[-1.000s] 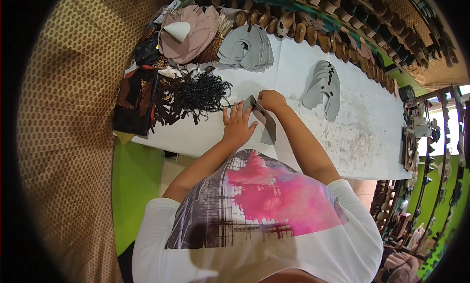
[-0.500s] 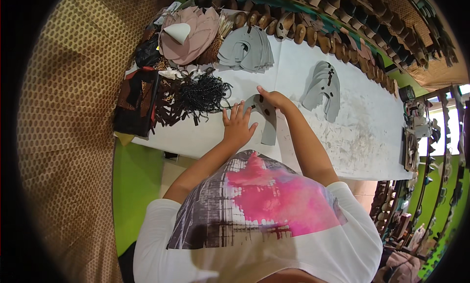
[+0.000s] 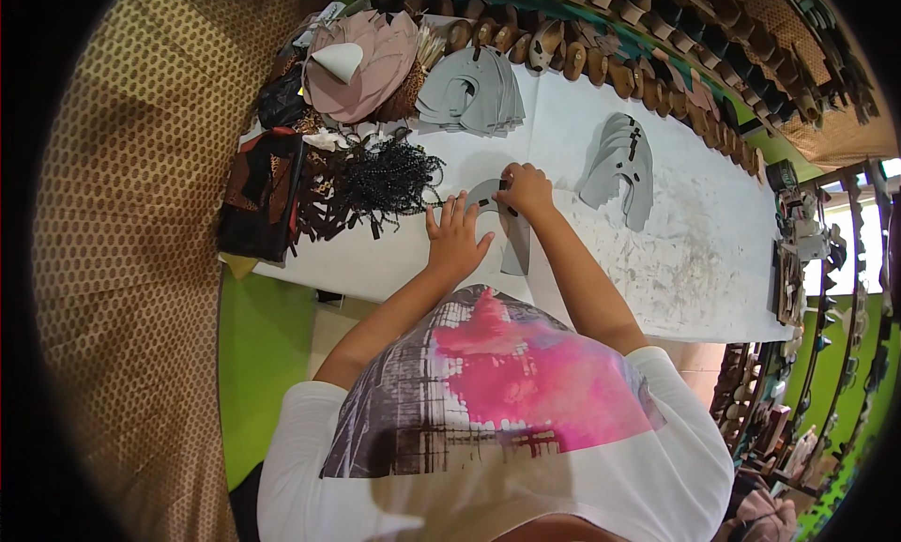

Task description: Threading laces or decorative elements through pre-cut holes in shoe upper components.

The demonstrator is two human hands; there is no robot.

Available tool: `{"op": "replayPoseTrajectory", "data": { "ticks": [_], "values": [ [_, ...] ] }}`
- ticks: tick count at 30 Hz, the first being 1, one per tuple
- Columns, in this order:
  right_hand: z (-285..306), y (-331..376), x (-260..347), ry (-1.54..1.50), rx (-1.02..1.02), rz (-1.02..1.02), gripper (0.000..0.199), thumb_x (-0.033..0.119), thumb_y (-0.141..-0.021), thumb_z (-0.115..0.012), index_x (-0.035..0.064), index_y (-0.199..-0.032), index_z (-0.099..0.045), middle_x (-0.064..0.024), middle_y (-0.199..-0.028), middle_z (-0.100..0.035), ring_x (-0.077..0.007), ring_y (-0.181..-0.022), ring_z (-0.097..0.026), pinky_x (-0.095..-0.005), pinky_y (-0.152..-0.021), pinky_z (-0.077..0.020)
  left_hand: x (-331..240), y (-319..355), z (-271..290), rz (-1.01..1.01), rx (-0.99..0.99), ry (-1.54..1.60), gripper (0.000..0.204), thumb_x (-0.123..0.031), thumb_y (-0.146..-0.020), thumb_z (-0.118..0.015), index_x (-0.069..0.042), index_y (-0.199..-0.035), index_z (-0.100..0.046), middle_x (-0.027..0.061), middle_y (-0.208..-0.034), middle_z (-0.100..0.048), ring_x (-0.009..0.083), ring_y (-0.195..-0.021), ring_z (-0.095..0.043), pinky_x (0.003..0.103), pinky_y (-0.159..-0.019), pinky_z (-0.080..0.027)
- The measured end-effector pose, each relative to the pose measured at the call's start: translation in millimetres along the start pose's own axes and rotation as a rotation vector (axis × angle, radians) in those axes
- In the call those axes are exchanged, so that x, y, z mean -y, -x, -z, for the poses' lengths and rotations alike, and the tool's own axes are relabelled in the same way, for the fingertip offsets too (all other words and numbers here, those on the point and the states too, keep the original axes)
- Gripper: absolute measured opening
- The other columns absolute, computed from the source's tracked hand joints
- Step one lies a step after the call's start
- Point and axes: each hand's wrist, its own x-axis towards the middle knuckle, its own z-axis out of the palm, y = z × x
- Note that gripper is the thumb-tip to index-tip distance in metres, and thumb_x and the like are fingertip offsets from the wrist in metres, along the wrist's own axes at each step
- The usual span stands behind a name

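Note:
A grey horseshoe-shaped piece, like a cut shoe upper (image 3: 516,246), lies on the white table in front of me, with small dark patches on its curve. My left hand (image 3: 454,237) rests at its left side, palm down and fingers spread, the fingertips at its edge. Over the top of the curve is my right hand (image 3: 527,193), its fingers bent and pinched together at a dark patch. What is between those fingertips is too small to make out. To the right, a fanned row of similar grey pieces (image 3: 619,171) bears dark ornaments.
A stack of grey curved pieces (image 3: 479,91) stands beyond my hands. Left of it are pink cut pieces (image 3: 375,54) with a white cone (image 3: 340,63). Black beaded strands (image 3: 389,176) lie near my left hand. Wooden shoe lasts (image 3: 601,68) line the table's (image 3: 685,260) far edge.
My right hand has shifted slightly toward the left, from holding the piece's upper edge to a pinch over its curve. My left hand stays where it was.

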Motion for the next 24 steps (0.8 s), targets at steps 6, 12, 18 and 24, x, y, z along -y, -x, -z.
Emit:
{"op": "replayPoseTrajectory", "data": {
  "ticks": [6,12,18,24],
  "values": [
    [-19,37,-21,0.018,-0.434,0.22,0.036,0.024,-0.072,-0.069,0.0135,-0.106,-0.061,-0.0056,-0.105,-0.058,-0.0256,-0.102,-0.052,-0.0421,-0.086,-0.0396,-2,-1,-2,-0.008,-0.058,0.055,0.063,-0.043,-0.083,-0.052,-0.011,-0.136,-0.036,0.0155,-0.143,-0.028,0.0301,-0.133,-0.022,0.057,-0.105,-0.006],
    [-44,84,-28,0.04,-0.498,0.173,0.038,0.02,-0.079,-0.06,0.0091,-0.115,-0.056,-0.0043,-0.109,-0.056,-0.0221,-0.102,-0.051,-0.0397,-0.085,-0.0364,-2,-1,-1,-0.032,-0.075,0.016,0.062,-0.043,-0.082,-0.053,-0.012,-0.134,-0.038,0.0161,-0.142,-0.028,0.0313,-0.132,-0.023,0.057,-0.105,-0.006],
    [-46,88,-24,-0.031,-0.567,0.188,0.032,0.018,-0.079,-0.058,0.0085,-0.109,-0.057,-0.0027,-0.111,-0.056,-0.0189,-0.103,-0.05,-0.0389,-0.086,-0.0342,-3,-2,-1,-0.045,-0.103,0.04,0.058,-0.041,-0.083,-0.053,-0.011,-0.131,-0.041,0.0168,-0.14,-0.03,0.0324,-0.131,-0.025,0.058,-0.105,-0.005],
    [-46,89,-26,0.031,-0.582,0.221,0.029,0.018,-0.079,-0.057,0.0096,-0.107,-0.057,-0.002,-0.109,-0.057,-0.0186,-0.104,-0.05,-0.0383,-0.087,-0.034,-3,-2,-4,-0.043,-0.096,0.027,0.059,-0.041,-0.082,-0.053,-0.01,-0.131,-0.04,0.0152,-0.139,-0.031,0.0327,-0.13,-0.025,0.058,-0.104,-0.005]
  ]
}}
